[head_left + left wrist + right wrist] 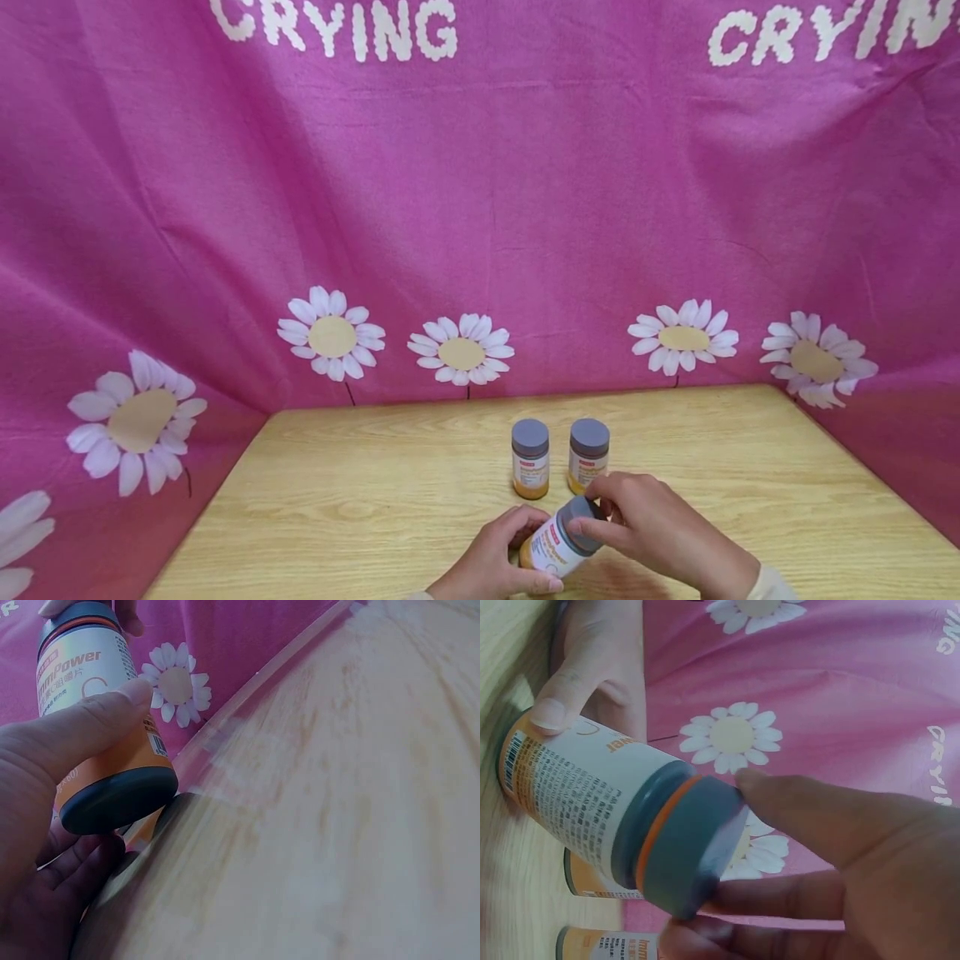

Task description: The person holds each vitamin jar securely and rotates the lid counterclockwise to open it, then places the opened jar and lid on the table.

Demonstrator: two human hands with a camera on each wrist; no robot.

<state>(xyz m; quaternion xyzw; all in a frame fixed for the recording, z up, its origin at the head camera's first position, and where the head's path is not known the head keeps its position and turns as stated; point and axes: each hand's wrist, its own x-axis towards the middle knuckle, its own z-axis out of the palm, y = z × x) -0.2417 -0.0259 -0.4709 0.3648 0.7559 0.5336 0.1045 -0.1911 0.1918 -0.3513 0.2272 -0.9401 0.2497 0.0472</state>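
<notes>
A supplement bottle (553, 550) with a white and orange label is tilted, its grey cap (697, 844) pointing up and to the right in the head view. My left hand (491, 552) grips the lower body, thumb across the label. The right hand (656, 527) pinches the cap between thumb and fingers. Between cap and body an orange ring (662, 825) shows in the right wrist view. The dark bottle base (120, 801) is lifted off the table in the left wrist view. Some left fingers are hidden behind the bottle.
Two similar bottles stand upright just beyond my hands, a left one (531, 467) and a right one (587, 462) partly covered by the right hand. Pink cloth (525, 208) with printed daisies surrounds the back and sides of the wood-grain table (360, 483).
</notes>
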